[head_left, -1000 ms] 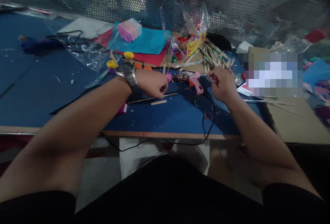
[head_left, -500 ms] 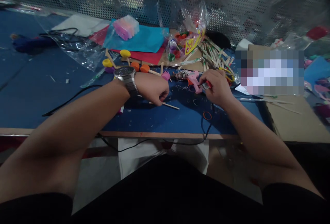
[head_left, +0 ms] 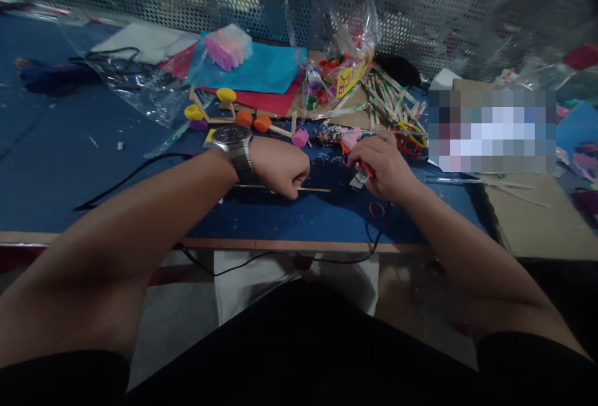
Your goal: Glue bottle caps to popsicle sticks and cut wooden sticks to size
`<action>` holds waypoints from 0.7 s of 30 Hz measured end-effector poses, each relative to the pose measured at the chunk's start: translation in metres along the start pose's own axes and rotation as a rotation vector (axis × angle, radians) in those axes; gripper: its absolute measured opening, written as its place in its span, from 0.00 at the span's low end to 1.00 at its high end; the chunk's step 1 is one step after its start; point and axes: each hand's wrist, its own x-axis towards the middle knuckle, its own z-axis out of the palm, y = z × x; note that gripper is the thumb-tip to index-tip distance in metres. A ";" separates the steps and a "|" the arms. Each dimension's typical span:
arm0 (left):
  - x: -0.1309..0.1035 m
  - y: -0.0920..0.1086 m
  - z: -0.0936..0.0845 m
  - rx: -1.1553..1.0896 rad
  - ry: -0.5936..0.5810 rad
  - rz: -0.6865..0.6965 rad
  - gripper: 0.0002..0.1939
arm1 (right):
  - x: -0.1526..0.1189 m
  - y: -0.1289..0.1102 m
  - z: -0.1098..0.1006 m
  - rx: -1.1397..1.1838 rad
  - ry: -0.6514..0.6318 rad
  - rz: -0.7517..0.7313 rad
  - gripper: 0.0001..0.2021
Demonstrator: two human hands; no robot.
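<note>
My left hand (head_left: 283, 166), with a watch (head_left: 232, 135) on its wrist, is closed around a thin wooden stick (head_left: 315, 190) held just over the blue table. The stick shows on both sides of the fist. To its right, my right hand (head_left: 385, 166) grips what looks like a red utility knife (head_left: 367, 168), its flat pale end (head_left: 359, 179) pointing down and left toward the stick, apart from it. Behind that hand lies a pink glue gun (head_left: 351, 137), partly covered by the fingers. An orange rubber band (head_left: 376, 209) lies nearer the table edge.
Behind my hands are joined sticks with orange caps (head_left: 262, 122) and yellow caps (head_left: 226, 94), a pile of wooden sticks (head_left: 390, 98), yellow-handled scissors (head_left: 413, 134) and a plastic bag (head_left: 359, 38) of coloured pieces. Cardboard (head_left: 537, 219) lies right. A black cable (head_left: 126, 179) crosses the table.
My right hand has drawn the red knife slightly left and toward me, away from the glue gun, and its pale end now shows. My left hand has shifted slightly, still on the stick.
</note>
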 end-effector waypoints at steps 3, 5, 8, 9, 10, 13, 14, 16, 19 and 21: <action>-0.001 0.001 -0.001 -0.008 0.019 0.008 0.05 | 0.000 -0.005 0.000 0.041 -0.036 -0.060 0.20; -0.001 0.000 -0.003 -0.018 0.026 0.008 0.04 | 0.000 -0.007 0.000 0.050 -0.080 -0.069 0.22; -0.002 -0.003 -0.007 -0.026 0.022 -0.002 0.05 | 0.001 -0.009 0.000 0.048 -0.138 -0.058 0.25; -0.002 -0.004 -0.007 -0.024 0.021 -0.007 0.05 | 0.001 -0.008 0.000 0.050 -0.143 -0.054 0.25; -0.002 -0.005 -0.008 -0.020 0.021 -0.010 0.05 | 0.001 -0.008 0.000 0.051 -0.144 -0.049 0.26; -0.003 -0.005 -0.008 -0.007 0.042 -0.020 0.06 | 0.000 -0.006 0.000 0.057 -0.145 -0.036 0.26; -0.004 -0.005 -0.009 -0.005 0.049 -0.022 0.06 | 0.000 -0.005 0.000 0.061 -0.146 -0.034 0.26; -0.005 -0.004 -0.009 -0.013 0.049 -0.019 0.05 | 0.000 -0.004 0.001 0.067 -0.146 -0.032 0.27; -0.005 -0.003 -0.009 -0.030 0.033 -0.009 0.04 | -0.001 -0.003 0.003 0.062 -0.143 -0.024 0.26; -0.003 -0.003 -0.008 -0.038 0.026 -0.008 0.04 | -0.001 -0.003 0.004 0.048 -0.138 -0.021 0.24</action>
